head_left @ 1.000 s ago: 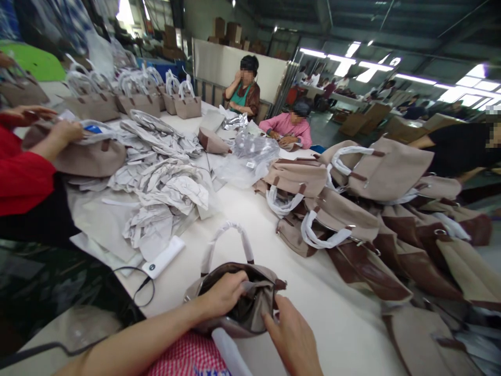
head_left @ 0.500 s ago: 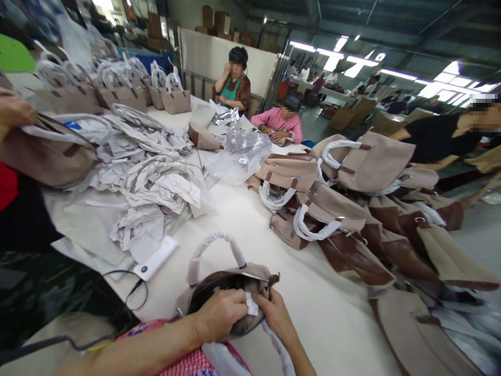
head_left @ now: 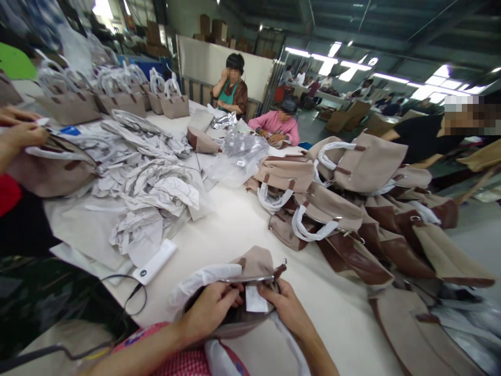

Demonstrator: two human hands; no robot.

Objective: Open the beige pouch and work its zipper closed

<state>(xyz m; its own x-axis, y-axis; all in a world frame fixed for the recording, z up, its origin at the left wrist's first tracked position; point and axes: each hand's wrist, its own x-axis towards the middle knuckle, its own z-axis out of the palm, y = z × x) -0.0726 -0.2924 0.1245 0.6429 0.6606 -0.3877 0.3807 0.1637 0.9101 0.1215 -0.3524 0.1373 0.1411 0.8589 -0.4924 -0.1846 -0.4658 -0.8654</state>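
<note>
Bag (head_left: pixel 250 263) sits at the near bench (head_left: pixel 242 219) edge, mouth open toward the camera, wrapped handle (head_left: pixel 203 277) folded down over its left rim. Left hand (head_left: pixel 209 308) is at the mouth's left side, fingers curled onto the rim. Right hand (head_left: pixel 287 308) is opposite, thumb and forefinger pinching a small white tag (head_left: pixel 256 299) inside the opening. Hands nearly touch over the tag. Bare bench surface lies beyond the bag and to its right. Bag pile (head_left: pixel 344 209) crowds the right side, paper heap (head_left: pixel 152 183) the left. Power bank (head_left: pixel 154 261) with cable (head_left: pixel 135 295) lies just left of the bag, near the bench's left edge.
</note>
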